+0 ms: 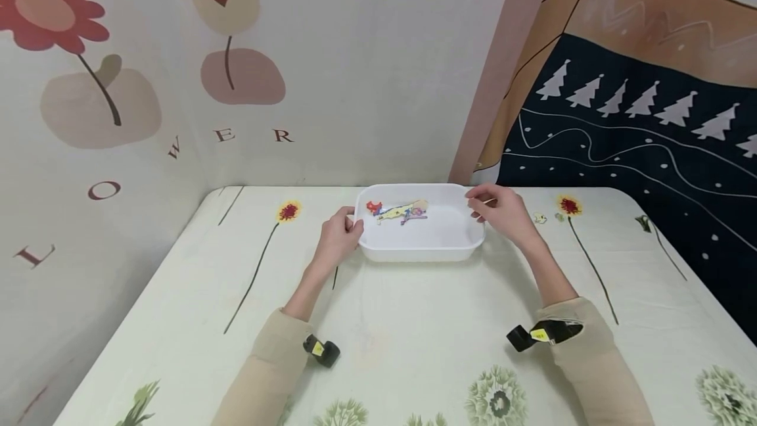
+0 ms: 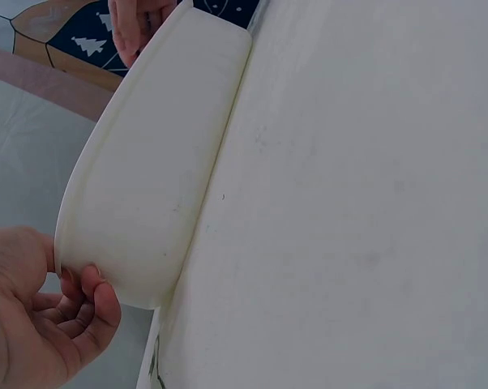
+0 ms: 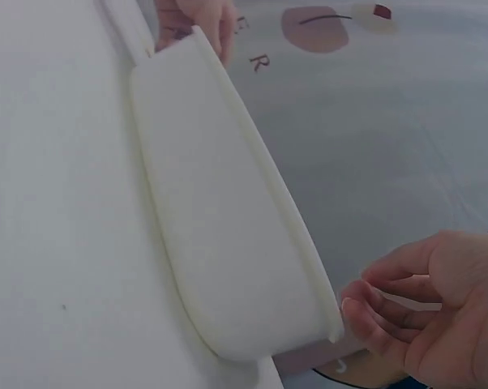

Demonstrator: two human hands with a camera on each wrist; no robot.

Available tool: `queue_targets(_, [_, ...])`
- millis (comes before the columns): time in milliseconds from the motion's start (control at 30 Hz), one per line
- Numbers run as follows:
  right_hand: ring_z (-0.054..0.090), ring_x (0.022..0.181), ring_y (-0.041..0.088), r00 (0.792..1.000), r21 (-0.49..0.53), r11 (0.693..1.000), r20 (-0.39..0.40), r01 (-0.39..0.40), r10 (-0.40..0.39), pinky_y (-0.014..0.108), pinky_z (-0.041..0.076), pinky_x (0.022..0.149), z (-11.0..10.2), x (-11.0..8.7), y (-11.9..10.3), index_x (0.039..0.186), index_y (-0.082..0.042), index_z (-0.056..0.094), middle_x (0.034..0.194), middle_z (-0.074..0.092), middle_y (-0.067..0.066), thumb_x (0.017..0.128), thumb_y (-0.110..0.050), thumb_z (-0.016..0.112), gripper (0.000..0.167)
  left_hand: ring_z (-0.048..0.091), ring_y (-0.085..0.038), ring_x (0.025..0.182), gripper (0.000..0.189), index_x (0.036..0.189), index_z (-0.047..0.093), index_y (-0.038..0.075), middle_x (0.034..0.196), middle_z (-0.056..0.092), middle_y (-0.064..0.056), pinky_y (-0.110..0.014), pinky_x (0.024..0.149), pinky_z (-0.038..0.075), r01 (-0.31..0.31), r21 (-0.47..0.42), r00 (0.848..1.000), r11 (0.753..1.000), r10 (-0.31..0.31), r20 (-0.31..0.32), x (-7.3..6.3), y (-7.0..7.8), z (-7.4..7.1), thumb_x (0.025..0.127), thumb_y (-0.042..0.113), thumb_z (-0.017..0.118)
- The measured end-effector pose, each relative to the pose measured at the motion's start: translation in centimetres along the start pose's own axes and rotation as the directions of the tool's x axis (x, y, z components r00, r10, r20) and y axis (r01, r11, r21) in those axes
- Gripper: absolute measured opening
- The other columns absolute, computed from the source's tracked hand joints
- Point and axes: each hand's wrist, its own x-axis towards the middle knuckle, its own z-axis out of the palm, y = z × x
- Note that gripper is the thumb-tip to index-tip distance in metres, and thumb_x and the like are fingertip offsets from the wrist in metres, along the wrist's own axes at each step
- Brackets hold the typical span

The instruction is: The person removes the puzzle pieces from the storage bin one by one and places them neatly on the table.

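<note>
A white plastic tray point(image 1: 421, 255) with raised walls stands at the far edge of the table. In its left half lie small colourful pieces point(image 1: 402, 211), red, yellow and purple; their kind is too small to tell. My left hand point(image 1: 342, 236) pinches the tray's left end at the rim, thumb on one side and bent fingers below. At the right end is my right hand point(image 1: 503, 212), its fingers loosely bent beside the rim. In the right wrist view the fingertips point(image 3: 356, 306) are right by the tray's corner, and I cannot tell whether they touch it.
A pale cloth point(image 1: 378, 321) printed with flowers covers the table. Behind it hang a light curtain point(image 1: 355, 71) with flower prints and a dark cloth point(image 1: 639, 130) with white trees. A black strapped camera point(image 1: 322, 351) sits on the left wrist, another point(image 1: 541, 334) on the right.
</note>
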Motion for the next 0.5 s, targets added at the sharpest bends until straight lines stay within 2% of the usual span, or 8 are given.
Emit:
queue_targets(100, [0.067, 0.087, 0.037, 1.0, -0.006, 1.0, 0.025, -0.001, 0.001, 0.034, 0.057, 0.075, 1.0, 0.1, -0.3, 0.117, 0.006, 0.065, 0.105, 0.067, 0.026, 0.1, -0.009, 0.06, 0.023, 0.051, -0.018, 0.064, 0.042, 0.14, 0.052, -0.003, 0.078, 0.051, -0.007, -0.027, 0.056, 0.039, -0.002, -0.003, 1.0, 1.0, 0.002, -0.001, 0.0, 0.0, -0.1, 0.102, 0.014, 0.056])
queue_targets(300, [0.067, 0.087, 0.031, 0.998, -0.048, 0.999, 0.067, -0.003, 0.006, 0.026, 0.052, 0.074, 2.5, 0.3, -0.4, 0.118, 0.004, 0.065, 0.105, 0.068, 0.023, 0.1, -0.009, 0.06, 0.023, 0.051, -0.018, 0.064, 0.043, 0.141, 0.051, -0.004, 0.078, 0.051, -0.007, -0.026, 0.056, 0.039, -0.006, -0.002, 1.0, 1.0, 0.006, 0.005, -0.1, 0.0, -0.2, 0.102, 0.014, 0.056])
queue_targets(500, [0.066, 0.088, 0.028, 0.996, -0.057, 0.998, 0.081, 0.028, -0.024, 0.03, 0.051, 0.076, 3.6, 0.4, -0.4, 0.116, 0.004, 0.067, 0.103, 0.07, 0.02, 0.098, -0.007, 0.061, 0.021, 0.051, -0.018, 0.064, 0.043, 0.141, 0.051, -0.004, 0.078, 0.051, -0.007, -0.027, 0.057, 0.04, -0.002, -0.005, 1.0, 1.0, 0.002, 0.006, -0.1, -0.1, 0.0, 0.102, 0.014, 0.057])
